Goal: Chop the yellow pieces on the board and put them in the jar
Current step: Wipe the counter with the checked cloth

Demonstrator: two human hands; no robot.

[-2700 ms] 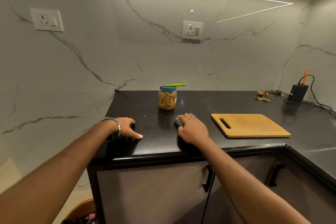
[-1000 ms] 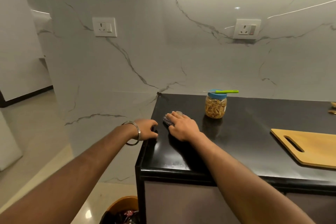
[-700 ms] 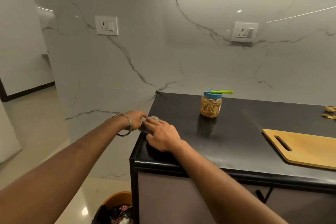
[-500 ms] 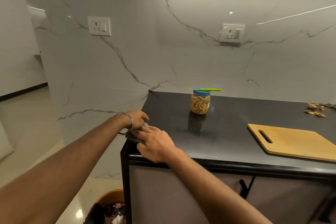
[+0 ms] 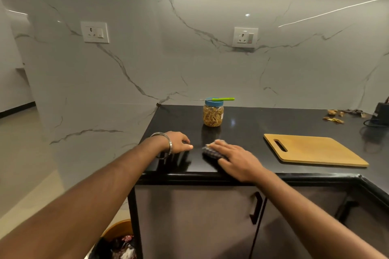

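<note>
i see both hands on the black counter (image 5: 263,124), the right one flat on a cloth.
from here the wooden board (image 5: 311,149) lies bare at right of centre; my right hand (image 5: 235,159) presses a dark checked cloth (image 5: 210,152) with straight fingers, my left hand (image 5: 179,143) rests loosely curled beside it, grasping nothing. the jar (image 5: 213,114) stands behind them, lid on, a green knife (image 5: 221,99) across it. yellow scraps (image 5: 334,116) lie far right.

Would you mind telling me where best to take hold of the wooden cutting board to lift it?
Probably by the slot handle at the cutting board's left end, coming from the left. The board lies flat on the black counter, so its thin edges offer little purchase, while the cut-out lets fingers hook through.
</note>
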